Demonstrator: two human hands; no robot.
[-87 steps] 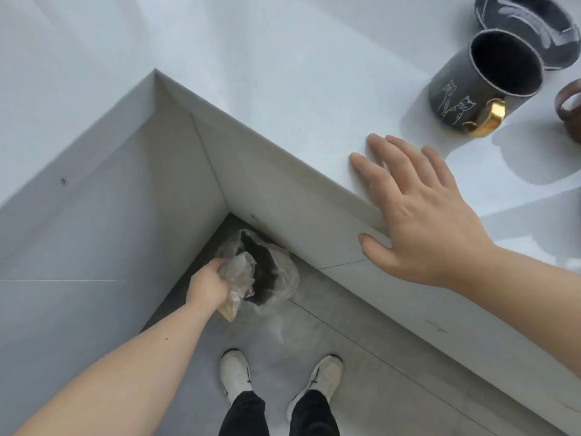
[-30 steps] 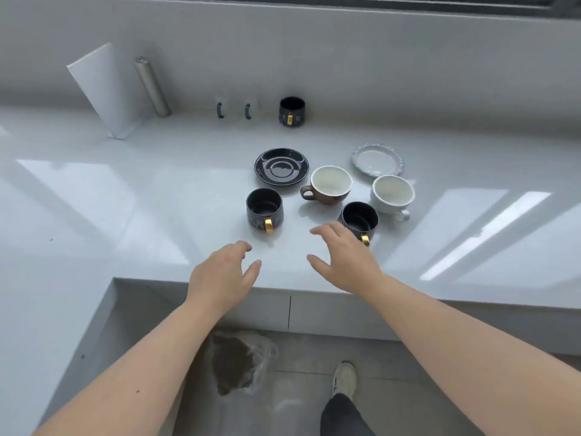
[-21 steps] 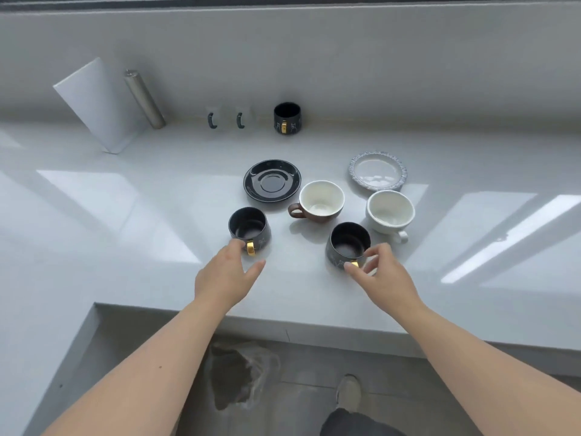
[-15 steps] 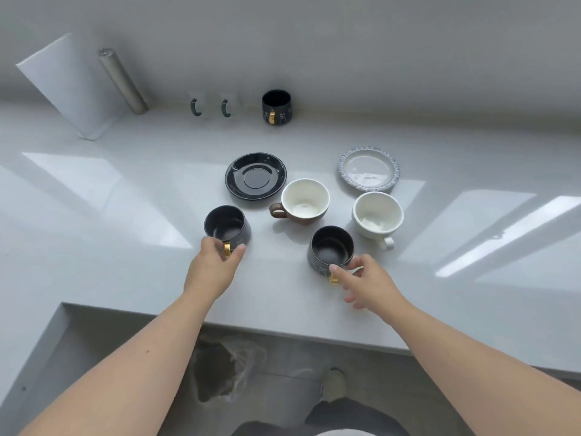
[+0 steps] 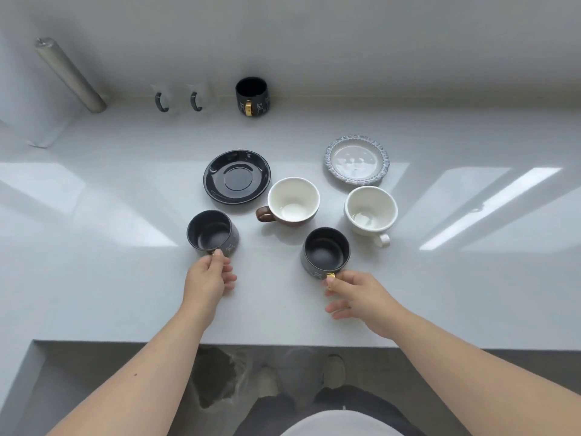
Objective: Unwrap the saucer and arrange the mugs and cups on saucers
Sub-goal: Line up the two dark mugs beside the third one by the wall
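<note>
Two dark grey mugs with gold handles stand on the white counter [image 5: 94,278]. My left hand [image 5: 209,278] pinches the handle of the left mug [image 5: 212,234]. My right hand [image 5: 355,294] pinches the handle of the right mug [image 5: 325,251]. Behind them lie a black saucer [image 5: 237,176] and a blue-rimmed white saucer [image 5: 356,160], both bare. A brown cup with a cream inside [image 5: 292,201] and a white cup [image 5: 371,210] stand between the mugs and the saucers.
A third dark mug [image 5: 251,96] and two pale mugs with green handles [image 5: 177,100] stand against the back wall. A grey cylinder [image 5: 70,75] leans at the far left. A bin with a clear bag [image 5: 217,379] sits on the floor below the counter edge.
Earlier my left hand put a plastic wrap into the floor bin. Both hands then came up over the counter and closed on the handles of the two dark mugs.
</note>
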